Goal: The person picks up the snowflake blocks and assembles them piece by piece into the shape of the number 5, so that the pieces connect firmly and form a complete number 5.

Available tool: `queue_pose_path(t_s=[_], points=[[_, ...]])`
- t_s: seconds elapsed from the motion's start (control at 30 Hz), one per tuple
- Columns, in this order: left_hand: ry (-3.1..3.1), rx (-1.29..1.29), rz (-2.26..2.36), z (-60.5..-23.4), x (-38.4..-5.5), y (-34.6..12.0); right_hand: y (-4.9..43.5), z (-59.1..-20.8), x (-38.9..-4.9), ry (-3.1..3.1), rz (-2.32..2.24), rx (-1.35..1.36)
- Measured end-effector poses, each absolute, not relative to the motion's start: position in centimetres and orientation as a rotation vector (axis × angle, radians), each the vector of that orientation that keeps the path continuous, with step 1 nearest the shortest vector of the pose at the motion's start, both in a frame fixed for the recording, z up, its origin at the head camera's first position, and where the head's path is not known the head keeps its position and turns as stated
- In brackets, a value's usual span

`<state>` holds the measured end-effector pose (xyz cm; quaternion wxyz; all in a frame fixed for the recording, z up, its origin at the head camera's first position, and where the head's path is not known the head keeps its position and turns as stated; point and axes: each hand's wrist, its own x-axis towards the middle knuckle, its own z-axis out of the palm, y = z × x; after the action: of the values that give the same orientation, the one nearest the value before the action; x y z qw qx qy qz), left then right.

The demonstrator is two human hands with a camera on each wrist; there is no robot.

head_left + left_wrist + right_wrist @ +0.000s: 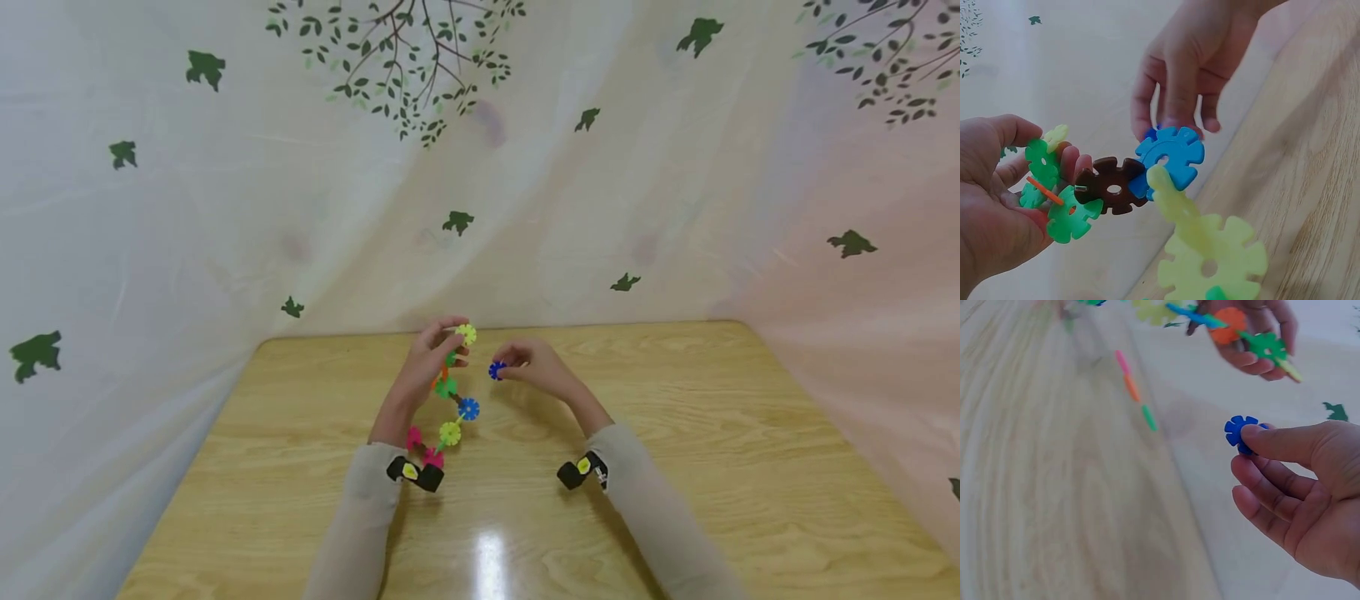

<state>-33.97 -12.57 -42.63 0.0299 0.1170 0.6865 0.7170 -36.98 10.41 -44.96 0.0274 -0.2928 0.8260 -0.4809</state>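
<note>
My left hand (422, 367) holds up the top end of a chain of notched plastic discs pushed into each other at their slots. A pale yellow disc (467, 334) tops the chain, with green and orange discs along the fingers. Below hang a brown disc (1114, 186), a light blue disc (468, 408), a yellow disc (450, 433) and pink discs (433, 457) near the left wrist. To the right, my right hand (542, 367) pinches a single dark blue disc (1234, 431) between thumb and forefinger. A gap separates this disc from the chain's top.
Both hands are over a light wooden table (712, 417). Behind it hangs a pale cloth (360, 225) printed with leaves and branches. Slim pink, orange and green pieces (1132, 392) show edge-on in the right wrist view. Each wrist wears a small black camera (573, 475).
</note>
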Motion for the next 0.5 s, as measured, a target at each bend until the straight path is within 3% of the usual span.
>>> queue_pose_path(t_s=[0.5], points=[[2.125, 0.398, 2.197, -42.8, -33.9, -12.3, 9.7, -42.5, -35.5, 2.612, -1.854, -0.789]])
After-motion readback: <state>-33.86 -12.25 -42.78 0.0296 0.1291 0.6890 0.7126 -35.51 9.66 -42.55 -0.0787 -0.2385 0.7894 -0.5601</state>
